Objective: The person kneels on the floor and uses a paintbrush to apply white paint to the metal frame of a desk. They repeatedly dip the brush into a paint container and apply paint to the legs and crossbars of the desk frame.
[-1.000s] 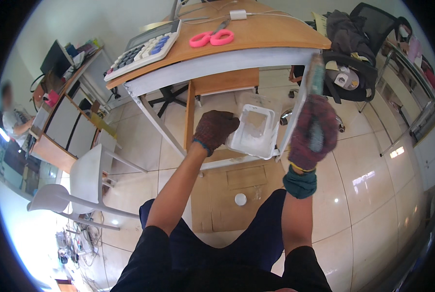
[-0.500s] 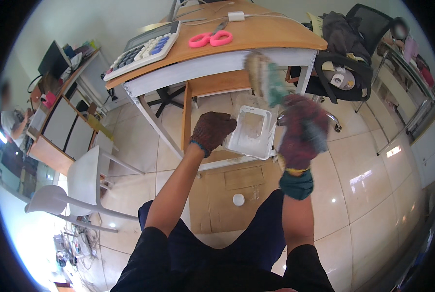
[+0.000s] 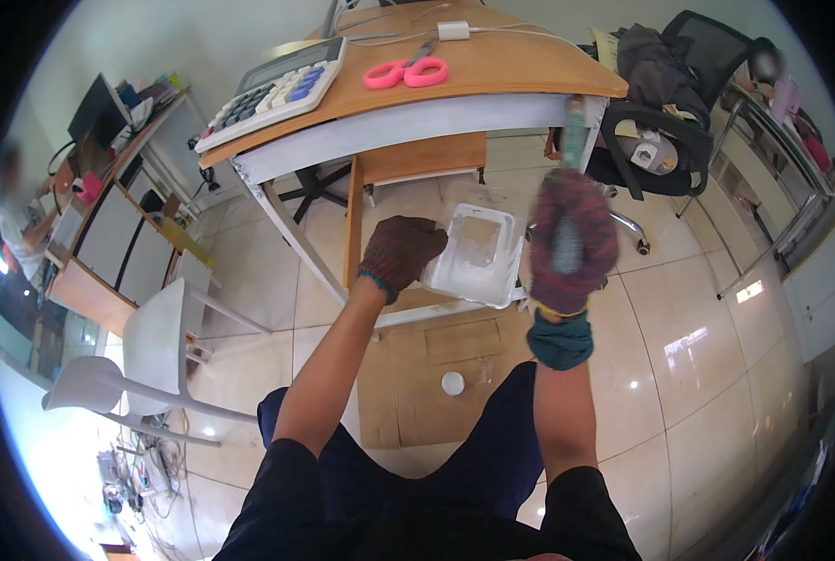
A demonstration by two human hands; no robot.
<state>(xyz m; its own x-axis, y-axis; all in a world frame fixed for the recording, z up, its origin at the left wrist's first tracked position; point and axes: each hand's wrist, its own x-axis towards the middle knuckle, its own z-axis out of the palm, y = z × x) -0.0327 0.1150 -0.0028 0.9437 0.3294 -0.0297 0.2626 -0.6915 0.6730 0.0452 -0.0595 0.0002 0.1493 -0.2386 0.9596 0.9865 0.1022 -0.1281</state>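
Left grip [image 3: 403,254] pinching white tub [image 3: 508,254] at left rim; right grip [image 3: 575,229] around blurred brush [image 3: 575,142], jutting ahead.

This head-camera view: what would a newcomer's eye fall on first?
Probably the bright pink scissors on the wooden desk, near the top centre, with a large calculator to their left. Next, the dark gloves: the left hand closed at the left edge of a white tub, the right hand, to the tub's right, gripping a motion-blurred brush.
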